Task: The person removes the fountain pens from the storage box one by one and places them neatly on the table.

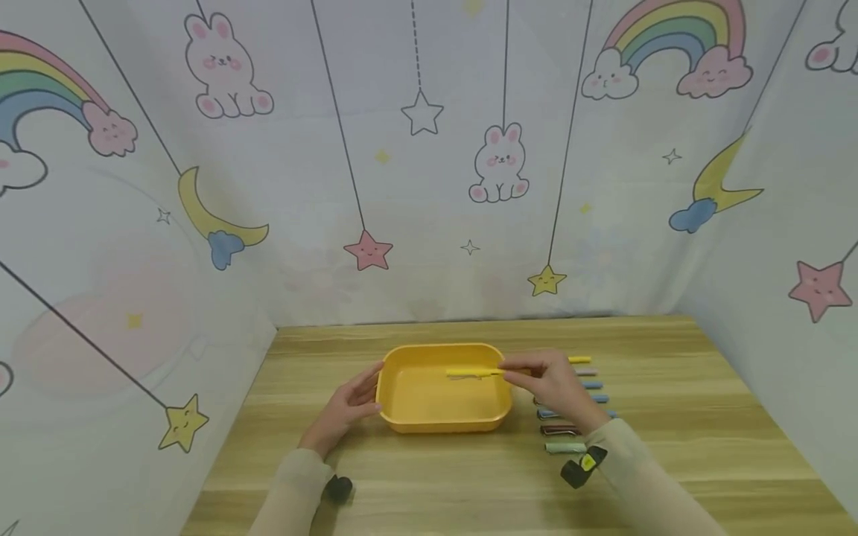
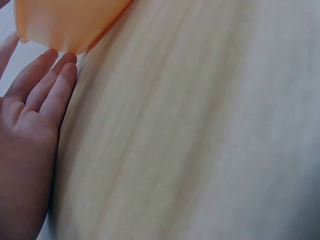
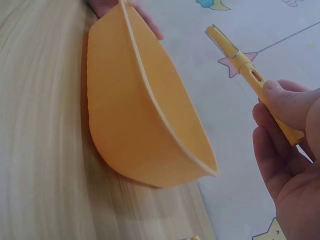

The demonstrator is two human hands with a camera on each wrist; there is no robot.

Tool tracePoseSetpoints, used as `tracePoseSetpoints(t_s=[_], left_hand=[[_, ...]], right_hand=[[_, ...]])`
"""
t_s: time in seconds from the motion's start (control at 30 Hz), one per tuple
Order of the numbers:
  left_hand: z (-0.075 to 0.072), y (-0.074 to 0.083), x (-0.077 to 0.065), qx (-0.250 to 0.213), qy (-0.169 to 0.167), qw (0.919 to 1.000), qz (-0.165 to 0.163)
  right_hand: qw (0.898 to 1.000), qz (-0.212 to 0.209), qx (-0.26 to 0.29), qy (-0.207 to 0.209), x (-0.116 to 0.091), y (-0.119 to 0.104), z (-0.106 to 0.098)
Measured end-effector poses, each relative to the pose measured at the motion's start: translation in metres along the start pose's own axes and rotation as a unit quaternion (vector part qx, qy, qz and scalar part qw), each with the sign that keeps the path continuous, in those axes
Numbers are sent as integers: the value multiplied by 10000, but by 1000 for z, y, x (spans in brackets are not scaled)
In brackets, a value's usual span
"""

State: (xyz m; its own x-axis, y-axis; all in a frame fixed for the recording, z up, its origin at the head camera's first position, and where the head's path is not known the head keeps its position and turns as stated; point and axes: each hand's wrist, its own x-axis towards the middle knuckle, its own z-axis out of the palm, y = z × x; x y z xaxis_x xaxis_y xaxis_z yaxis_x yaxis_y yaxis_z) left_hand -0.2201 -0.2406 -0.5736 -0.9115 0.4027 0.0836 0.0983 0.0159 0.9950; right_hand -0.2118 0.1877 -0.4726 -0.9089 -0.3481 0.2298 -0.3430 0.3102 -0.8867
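Observation:
A yellow pen (image 1: 469,372) with a wire clip on its cap is pinched between the thumb and fingers of my right hand (image 1: 553,383). It lies nearly level over the right part of a yellow plastic basin (image 1: 442,427). In the right wrist view the pen (image 3: 255,77) is above the basin's rim, apart from it. My left hand (image 1: 348,406) is at the basin's left end. In the left wrist view its fairly straight fingers (image 2: 59,97) touch the outside of the basin (image 2: 65,22).
To the right of the basin lies a row of several pens, among them a blue pen (image 1: 593,399), a dark red pen (image 1: 558,430) and a green pen (image 1: 564,448), partly hidden by the right hand and forearm. The wooden table (image 1: 429,491) meets a patterned cloth wall (image 1: 436,290) behind.

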Motion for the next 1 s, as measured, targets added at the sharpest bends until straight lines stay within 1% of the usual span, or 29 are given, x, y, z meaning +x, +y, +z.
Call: tracePoseSetpoints(t_s=[0.2, 0.43, 0.53, 0.7, 1.0], left_hand=[[1, 2, 1, 4, 59, 10000, -56], [1, 2, 0, -17, 25, 10000, -93], [1, 2, -1, -32, 7, 10000, -84], [1, 2, -2, -123, 6, 9999, -54], [3, 4, -2, -92, 26, 10000, -11]], right_hand=[[9999, -147, 27, 53, -19, 3, -12], [9975, -669, 25, 226, -43, 14, -27], [9977, -599, 86, 312, -54, 17, -35], [9982, -350, 242, 427, -71, 20, -45], [9989, 35, 131, 440, -97, 32, -59]])
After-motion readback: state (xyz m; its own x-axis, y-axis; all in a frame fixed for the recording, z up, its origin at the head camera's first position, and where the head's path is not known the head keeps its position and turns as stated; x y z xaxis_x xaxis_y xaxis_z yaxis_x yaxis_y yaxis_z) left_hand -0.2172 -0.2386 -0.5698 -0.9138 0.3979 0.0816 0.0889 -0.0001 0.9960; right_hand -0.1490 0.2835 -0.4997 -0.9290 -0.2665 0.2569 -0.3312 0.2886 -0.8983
